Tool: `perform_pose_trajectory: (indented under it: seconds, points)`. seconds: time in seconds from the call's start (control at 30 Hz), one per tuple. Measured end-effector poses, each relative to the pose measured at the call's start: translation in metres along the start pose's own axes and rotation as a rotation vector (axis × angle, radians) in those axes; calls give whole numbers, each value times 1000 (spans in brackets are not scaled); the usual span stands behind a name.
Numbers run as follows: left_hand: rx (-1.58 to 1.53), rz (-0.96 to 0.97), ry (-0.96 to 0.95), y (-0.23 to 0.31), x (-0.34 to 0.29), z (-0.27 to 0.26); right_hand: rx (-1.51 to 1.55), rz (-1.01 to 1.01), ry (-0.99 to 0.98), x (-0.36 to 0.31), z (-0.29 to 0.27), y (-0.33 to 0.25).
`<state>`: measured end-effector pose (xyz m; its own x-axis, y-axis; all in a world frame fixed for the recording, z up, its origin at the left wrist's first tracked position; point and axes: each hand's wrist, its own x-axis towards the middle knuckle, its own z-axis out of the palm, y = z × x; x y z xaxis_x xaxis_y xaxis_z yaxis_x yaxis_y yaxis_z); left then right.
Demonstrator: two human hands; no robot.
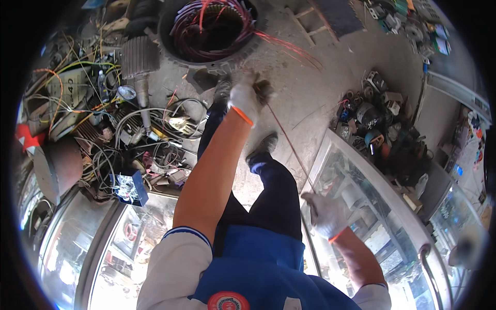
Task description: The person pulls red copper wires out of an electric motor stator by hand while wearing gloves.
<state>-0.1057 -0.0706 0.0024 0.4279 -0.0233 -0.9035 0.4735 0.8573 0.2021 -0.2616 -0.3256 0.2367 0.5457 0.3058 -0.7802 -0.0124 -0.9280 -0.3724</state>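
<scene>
My left hand, in a white glove with an orange cuff, is stretched forward near the motor stator. Its fingers are closed round a dark brown thing, blurred by motion, whose kind I cannot make out. From there a thin reddish-brown wire runs taut and slanting back toward me. My right hand, gloved the same way, is closed on the wire near my right thigh. Purple-red windings line the round stator, and loose red wire ends stick out to its right.
Cables, a ridged rotor and a blue box clutter the left side. A glass-paned door stands close on my right. Motor parts are heaped beyond it. A wooden frame lies on the far concrete floor.
</scene>
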Motion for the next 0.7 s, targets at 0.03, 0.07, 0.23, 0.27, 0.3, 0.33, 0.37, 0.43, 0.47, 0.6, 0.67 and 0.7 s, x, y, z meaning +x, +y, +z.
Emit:
perform_pose_trajectory:
  seconds: [0.03,0.07,0.23,0.27,0.3,0.33,0.37,0.43,0.47,0.6,0.67,0.7]
  points:
    - [-66,3,16,-5,13,-5,24,36,-26,-21,13,11]
    - [-56,36,106,-11,17,0,100,8,28,-41,28,23]
    - [93,97,114,-27,28,-24,48,104,0,-149,102,102]
    - [112,103,103,-26,30,-33,-35,185,-64,-169,115,122]
    - [138,111,73,-26,33,-32,-115,272,-110,-193,133,146]
    - [135,93,76,-25,39,-32,-186,359,-183,-227,165,187]
    - [130,79,48,-23,44,-30,-254,447,-259,-249,187,211]
    - [110,80,18,-1,53,-36,-271,525,-252,-232,141,200]
    - [67,58,15,12,61,-39,-284,568,-256,-218,107,188]
    - [76,107,87,51,87,-40,-163,187,606,-96,-24,90]
    - [204,48,22,59,88,-36,-93,16,784,-38,-75,14]
    - [266,13,-12,60,83,-32,28,-55,796,-7,-87,-16]
